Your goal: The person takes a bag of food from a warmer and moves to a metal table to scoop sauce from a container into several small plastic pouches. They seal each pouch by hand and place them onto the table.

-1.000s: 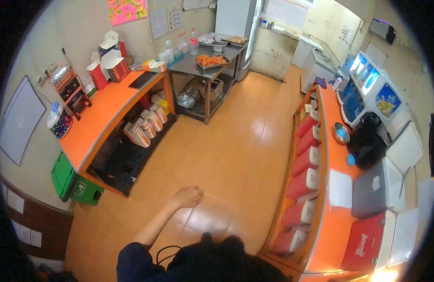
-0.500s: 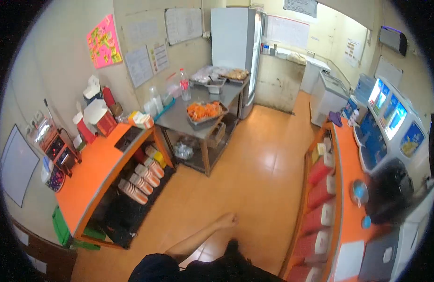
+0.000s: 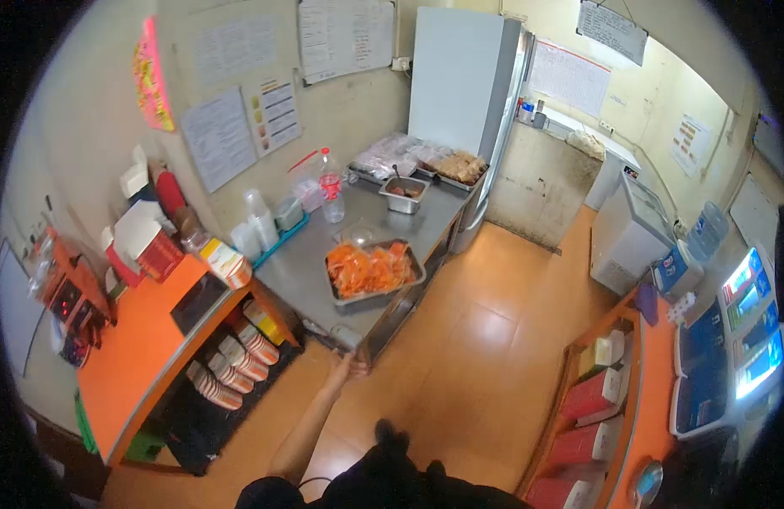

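My left hand (image 3: 350, 366) is at the front corner of the steel table (image 3: 294, 276), its fingers curled; what they hold, if anything, is too small to make out. Just beyond it on the table is a metal tray (image 3: 345, 299) of orange, bagged-looking food (image 3: 371, 270). Farther back stand a red-capped bottle (image 3: 331, 191), a small metal pan (image 3: 404, 202) with a utensil, and trays of wrapped food (image 3: 392, 157). My right hand is out of view.
An orange counter (image 3: 146, 339) with striped cartons (image 3: 248, 360) below stands left. To the right is another orange counter (image 3: 646, 373) with red boxes (image 3: 583, 445) and a dispenser (image 3: 731, 356). A fridge (image 3: 456, 81) and chest freezer (image 3: 631, 229) are farther back.
The view has moved closer to the steel table and turned somewhat left. My left hand has gone from over the open floor to the table's front corner.
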Motion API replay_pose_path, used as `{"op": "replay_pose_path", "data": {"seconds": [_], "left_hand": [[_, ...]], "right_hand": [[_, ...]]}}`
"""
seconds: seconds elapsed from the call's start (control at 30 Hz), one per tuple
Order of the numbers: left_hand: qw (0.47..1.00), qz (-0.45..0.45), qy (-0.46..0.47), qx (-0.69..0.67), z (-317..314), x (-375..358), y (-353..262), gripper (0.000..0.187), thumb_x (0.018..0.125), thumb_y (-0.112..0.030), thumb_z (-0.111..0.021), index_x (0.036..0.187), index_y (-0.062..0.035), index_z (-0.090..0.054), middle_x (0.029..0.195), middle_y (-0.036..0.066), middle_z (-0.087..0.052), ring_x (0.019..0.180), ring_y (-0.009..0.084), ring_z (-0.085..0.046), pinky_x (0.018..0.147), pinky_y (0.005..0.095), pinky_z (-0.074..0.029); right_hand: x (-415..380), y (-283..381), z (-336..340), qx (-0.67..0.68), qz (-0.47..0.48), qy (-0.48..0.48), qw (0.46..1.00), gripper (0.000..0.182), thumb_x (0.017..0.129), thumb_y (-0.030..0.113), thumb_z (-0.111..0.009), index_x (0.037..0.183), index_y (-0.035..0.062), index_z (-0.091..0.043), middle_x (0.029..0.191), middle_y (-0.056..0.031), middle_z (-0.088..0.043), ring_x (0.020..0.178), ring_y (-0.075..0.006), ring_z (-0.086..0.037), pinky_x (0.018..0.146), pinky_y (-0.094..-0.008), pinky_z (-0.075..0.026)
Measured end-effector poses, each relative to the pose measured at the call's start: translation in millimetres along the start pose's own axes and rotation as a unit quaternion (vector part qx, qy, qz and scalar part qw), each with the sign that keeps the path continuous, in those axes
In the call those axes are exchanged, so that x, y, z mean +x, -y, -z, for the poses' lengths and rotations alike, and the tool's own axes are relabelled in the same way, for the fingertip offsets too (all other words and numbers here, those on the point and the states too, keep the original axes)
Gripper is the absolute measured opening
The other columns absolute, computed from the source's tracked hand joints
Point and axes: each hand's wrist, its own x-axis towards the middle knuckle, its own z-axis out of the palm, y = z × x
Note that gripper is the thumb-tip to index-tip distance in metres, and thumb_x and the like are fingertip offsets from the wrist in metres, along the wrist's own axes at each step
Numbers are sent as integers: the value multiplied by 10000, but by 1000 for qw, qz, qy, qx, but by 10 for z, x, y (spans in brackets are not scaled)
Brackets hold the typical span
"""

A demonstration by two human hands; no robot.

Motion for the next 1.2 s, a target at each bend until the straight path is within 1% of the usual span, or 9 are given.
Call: {"op": "replay_pose_path", "data": {"seconds": [0.2, 0.37, 0.47, 0.63, 0.7, 0.77, 0.83, 0.97, 1.2], "left_hand": [[979, 36, -70, -186, -750, 1664, -308, 748, 955, -411, -498, 1412, -75, -11, 991, 242, -635, 838, 308, -678, 730, 379, -583], [938, 72, -170, -295, -979, 2242, -363, 570, 951, -432, -474, 1304, -19, -302, 1075, 247, -553, 942, 382, -611, 799, 457, -567], [940, -71, -292, -160, -1194, 1973, -500, 419, 909, -288, -569, 1180, -1, -427, 959, 153, -577, 889, 286, -618, 713, 456, -566], [835, -175, -521, -16, -809, 1797, -366, 406, 861, -187, -636, 1181, 18, -493, 971, 155, -629, 882, 235, -615, 737, 357, -513], [777, -33, -587, 223, -679, 1559, -469, 400, 859, -193, -641, 1168, 37, -531, 989, 184, -639, 893, 231, -612, 764, 321, -497], [745, -44, -625, 229, -588, 1512, -555, 388, 868, -187, -630, 1166, 47, -544, 981, 183, -645, 878, 239, -617, 742, 336, -501], [801, -130, -569, 133, 92, 1603, -130, 381, 878, -182, -623, 1167, 49, -532, 943, 162, -647, 817, 220, -624, 700, 328, -504], [778, -98, -598, 168, -211, 1623, -864, 318, 893, -183, -622, 1112, 31, -537, 864, 103, -636, 734, 165, -604, 642, 295, -495], [771, -180, -590, 156, 411, 1853, -712, 309, 940, -271, -562, 1078, 5, -545, 791, 60, -613, 703, 139, -577, 601, 294, -473]], "right_hand": [[962, 312, 659, 70, -96, -20, 993, 488, 953, 379, -501, 1327, 69, -444, 1253, -149, -561, 1047, -294, -617, 887, -428, -512], [1941, 503, 1172, 131, -165, 5, 977, 500, 953, 396, -501, 1328, 71, -439, 1247, -147, -565, 1041, -290, -622, 882, -430, -515], [2697, 712, 1494, 130, -195, 60, 970, 507, 953, 407, -501, 1329, 73, -436, 1243, -145, -567, 1037, -289, -624, 878, -431, -517], [3885, 1469, 1990, 172, -211, 230, 934, 519, 953, 424, -501, 1331, 74, -430, 1237, -143, -571, 1031, -285, -629, 873, -433, -521], [4220, 2229, 2138, 206, -153, 265, 930, 524, 953, 431, -501, 1331, 75, -428, 1234, -142, -573, 1028, -284, -631, 871, -434, -522], [4469, 3293, 2053, 187, -27, 240, 952, 514, 936, 433, -516, 1299, 74, -459, 1118, -117, -629, 938, -246, -654, 805, -378, -536], [5235, 3698, 1897, 97, 173, 191, 961, 391, 941, 325, -521, 1244, 78, -519, 996, -80, -653, 842, -182, -642, 724, -314, -518], [5728, 5285, 1451, -2, 327, 164, 931, 185, 918, 173, -559, 1037, 67, -655, 867, 5, -623, 760, -129, -585, 661, -258, -441], [6549, 6770, 231, -207, 547, -39, 810, 406, 803, 393, -711, 1045, 70, -670, 971, -159, -652, 902, -314, -592, 825, -394, -449]]}}
